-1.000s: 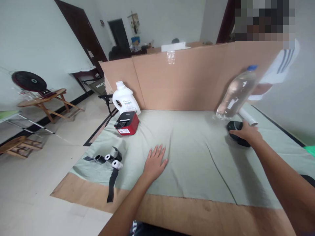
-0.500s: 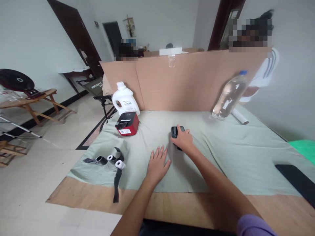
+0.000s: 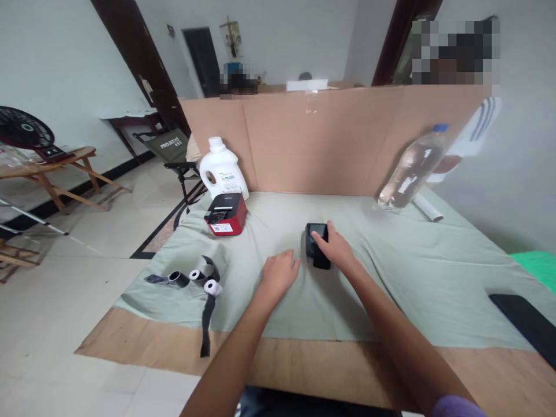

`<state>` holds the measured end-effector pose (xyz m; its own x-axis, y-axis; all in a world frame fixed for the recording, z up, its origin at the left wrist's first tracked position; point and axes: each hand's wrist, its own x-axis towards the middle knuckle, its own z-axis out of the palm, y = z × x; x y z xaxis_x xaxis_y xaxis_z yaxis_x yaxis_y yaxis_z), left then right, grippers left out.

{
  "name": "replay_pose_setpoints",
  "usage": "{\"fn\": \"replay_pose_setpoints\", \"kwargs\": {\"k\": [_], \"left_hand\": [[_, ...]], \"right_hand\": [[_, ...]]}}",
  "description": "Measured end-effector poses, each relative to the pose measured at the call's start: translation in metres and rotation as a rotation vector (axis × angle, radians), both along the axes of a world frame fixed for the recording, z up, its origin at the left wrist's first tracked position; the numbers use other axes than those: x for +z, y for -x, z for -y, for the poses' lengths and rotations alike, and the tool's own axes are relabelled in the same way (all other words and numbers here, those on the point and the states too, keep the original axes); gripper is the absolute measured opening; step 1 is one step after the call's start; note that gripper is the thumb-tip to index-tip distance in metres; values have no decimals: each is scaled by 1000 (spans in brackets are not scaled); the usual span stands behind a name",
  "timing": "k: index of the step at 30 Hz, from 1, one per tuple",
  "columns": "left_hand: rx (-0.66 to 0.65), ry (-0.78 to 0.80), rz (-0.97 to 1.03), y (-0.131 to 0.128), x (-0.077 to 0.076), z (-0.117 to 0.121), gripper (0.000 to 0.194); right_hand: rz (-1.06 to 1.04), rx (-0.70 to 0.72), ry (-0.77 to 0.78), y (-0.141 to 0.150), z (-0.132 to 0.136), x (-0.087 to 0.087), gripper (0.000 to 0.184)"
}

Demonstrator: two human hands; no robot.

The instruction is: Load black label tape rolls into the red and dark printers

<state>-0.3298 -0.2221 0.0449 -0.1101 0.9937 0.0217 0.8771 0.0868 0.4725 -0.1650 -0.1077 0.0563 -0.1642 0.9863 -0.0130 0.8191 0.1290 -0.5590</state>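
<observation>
Near the middle of the cloth-covered table (image 3: 278,315) is a small black boxy device (image 3: 320,255) with a glossy top; its exact kind I cannot tell. My right hand (image 3: 336,246) grips it from the right, the thumb lying across its top and the fingers around the far right side. My left hand (image 3: 280,275) rests on the cloth just left of the device, apart from it. Its fingers are bent loosely downward, the thumb stands off from them, and nothing shows in it.
At left lie several rolls of paper and black ribbon (image 3: 211,288). A red-and-black box-shaped machine (image 3: 228,215) stands before a white jug (image 3: 223,171). A cardboard screen (image 3: 317,145) closes the back. A clear bottle (image 3: 410,168) leans at right, near a dark phone-like slab (image 3: 521,321).
My right hand has shifted from over the device's top to its right side, uncovering more of it. My left hand's outstretched fingers have bent in. The view has moved slightly.
</observation>
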Motion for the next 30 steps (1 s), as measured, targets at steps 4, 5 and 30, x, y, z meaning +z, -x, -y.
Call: {"fn": "replay_pose_setpoints", "kwargs": {"k": [4, 5, 30], "left_hand": [[11, -112, 452, -8, -2, -57, 57], [-8, -121, 546, -11, -9, -67, 59], [-27, -127, -17, -16, -35, -66, 69]], "right_hand": [[-298, 0, -110, -18, -7, -29, 80], [-346, -5, -141, -20, -8, -37, 79], [-446, -30, -242, -22, -5, -64, 72]]}}
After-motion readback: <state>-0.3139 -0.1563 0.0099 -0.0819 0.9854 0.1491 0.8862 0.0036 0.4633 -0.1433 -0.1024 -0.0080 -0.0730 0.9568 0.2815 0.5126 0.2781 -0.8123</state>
